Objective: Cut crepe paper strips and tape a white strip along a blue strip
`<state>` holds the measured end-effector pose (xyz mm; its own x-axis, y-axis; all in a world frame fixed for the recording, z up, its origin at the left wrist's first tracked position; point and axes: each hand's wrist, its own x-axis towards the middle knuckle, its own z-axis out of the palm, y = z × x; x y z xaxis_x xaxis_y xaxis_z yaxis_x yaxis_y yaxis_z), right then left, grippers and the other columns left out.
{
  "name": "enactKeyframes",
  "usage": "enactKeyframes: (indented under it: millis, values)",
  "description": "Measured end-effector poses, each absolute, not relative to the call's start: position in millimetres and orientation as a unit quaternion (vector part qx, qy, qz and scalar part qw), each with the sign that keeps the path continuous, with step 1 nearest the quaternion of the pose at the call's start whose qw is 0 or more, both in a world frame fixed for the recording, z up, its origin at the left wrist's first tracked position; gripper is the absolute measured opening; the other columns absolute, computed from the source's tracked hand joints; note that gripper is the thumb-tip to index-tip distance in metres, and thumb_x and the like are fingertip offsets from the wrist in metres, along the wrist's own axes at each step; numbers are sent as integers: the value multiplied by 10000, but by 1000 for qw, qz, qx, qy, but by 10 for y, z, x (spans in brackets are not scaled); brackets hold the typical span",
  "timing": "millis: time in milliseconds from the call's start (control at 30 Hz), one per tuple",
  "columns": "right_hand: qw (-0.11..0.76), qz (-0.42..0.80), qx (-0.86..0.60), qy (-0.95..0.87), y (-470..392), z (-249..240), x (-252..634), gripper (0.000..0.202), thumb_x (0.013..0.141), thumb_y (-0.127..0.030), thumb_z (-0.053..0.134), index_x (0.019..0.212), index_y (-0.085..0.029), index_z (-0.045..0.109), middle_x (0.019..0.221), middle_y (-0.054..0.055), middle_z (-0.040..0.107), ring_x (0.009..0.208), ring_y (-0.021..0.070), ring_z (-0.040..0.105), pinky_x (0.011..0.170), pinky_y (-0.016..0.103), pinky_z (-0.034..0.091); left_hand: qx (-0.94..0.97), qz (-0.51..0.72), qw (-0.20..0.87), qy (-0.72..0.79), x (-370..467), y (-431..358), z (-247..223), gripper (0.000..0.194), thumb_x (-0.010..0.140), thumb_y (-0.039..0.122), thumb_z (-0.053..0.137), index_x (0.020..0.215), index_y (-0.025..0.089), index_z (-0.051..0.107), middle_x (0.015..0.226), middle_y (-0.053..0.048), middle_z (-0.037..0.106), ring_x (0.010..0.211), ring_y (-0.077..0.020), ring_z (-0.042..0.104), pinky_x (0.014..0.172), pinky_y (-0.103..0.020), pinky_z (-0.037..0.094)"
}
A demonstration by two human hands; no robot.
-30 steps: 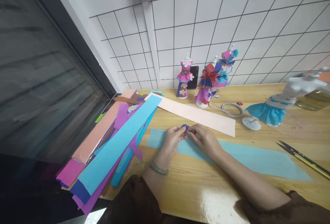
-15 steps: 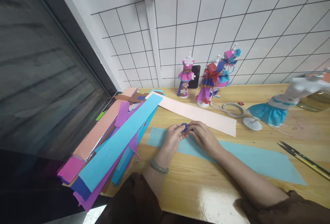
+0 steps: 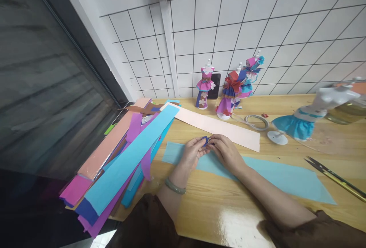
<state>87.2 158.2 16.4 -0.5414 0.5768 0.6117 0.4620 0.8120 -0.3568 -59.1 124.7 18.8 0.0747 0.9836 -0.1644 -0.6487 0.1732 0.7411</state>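
- Left hand (image 3: pixel 195 151): forearm toward 7 o'clock, thumb and fingers pinching the blue piece (image 3: pixel 205 140).
- Right hand (image 3: pixel 227 152): forearm toward 4 o'clock, fingers bent — tips gathered at the piece's 3 o'clock edge.
- Blue piece: between both hands' fingertips, over the pale-blue strip (image 3: pixel 280 173).
- Pink strip (image 3: pixel 240 133): just beyond, at 1 o'clock.
- Scissors (image 3: pixel 341 183): 4 o'clock — well apart.
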Motion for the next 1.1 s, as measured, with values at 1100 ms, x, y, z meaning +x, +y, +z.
enactKeyframes:
  millis: [1100]
  values:
    - [401,142,-314,-849,1551,151,844,209,823,-229,475,1032,-220,466,1011,90,514,1020,211,479,829,409,444,258,611,636,394,-546,1266,242,307,571,183,720,851,112,616,854,-84,638,730,-140,593,728,-294,451]
